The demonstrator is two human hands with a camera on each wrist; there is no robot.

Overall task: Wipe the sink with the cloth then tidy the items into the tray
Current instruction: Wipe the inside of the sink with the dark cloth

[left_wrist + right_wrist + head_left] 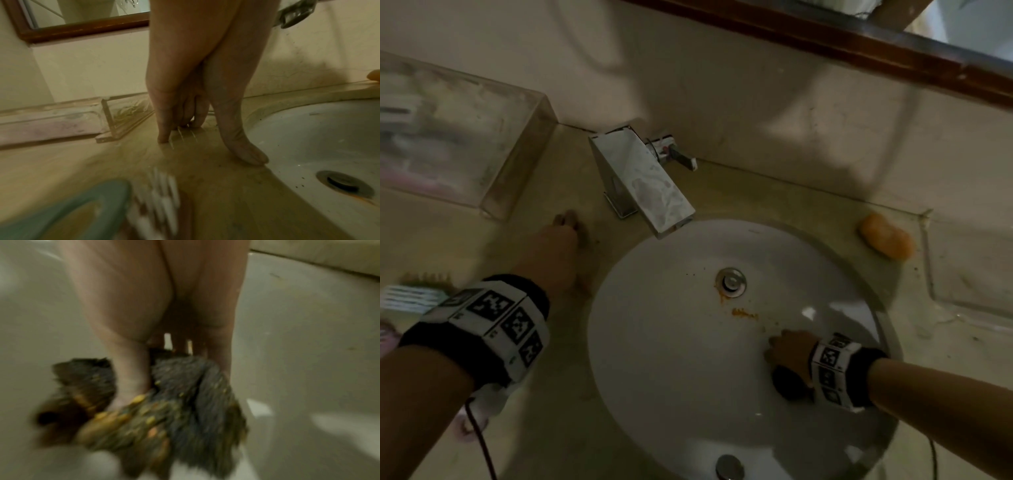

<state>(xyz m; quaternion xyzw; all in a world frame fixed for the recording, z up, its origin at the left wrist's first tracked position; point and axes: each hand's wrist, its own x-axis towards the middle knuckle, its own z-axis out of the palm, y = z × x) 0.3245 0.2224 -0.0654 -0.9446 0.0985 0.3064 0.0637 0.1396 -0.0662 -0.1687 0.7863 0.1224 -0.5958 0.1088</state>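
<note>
The white round sink (671,325) has orange smears (744,313) just below its drain (731,281). My right hand (777,346) is low in the basin's right side and grips a dark cloth (789,383). In the right wrist view the cloth (185,394) is bunched between thumb and fingers of that hand (164,369) and carries orange grime. My left hand (568,222) rests on the counter left of the tap, fingers straight, tips touching the surface (205,146). A clear tray (465,137) stands at the back left, also seen in the left wrist view (61,120).
A chrome tap (643,181) overhangs the basin's far edge. An orange soap bar (887,240) lies on the counter at the back right, beside a second clear tray (962,274). A teal and white striped item (410,296) lies blurred at the left edge.
</note>
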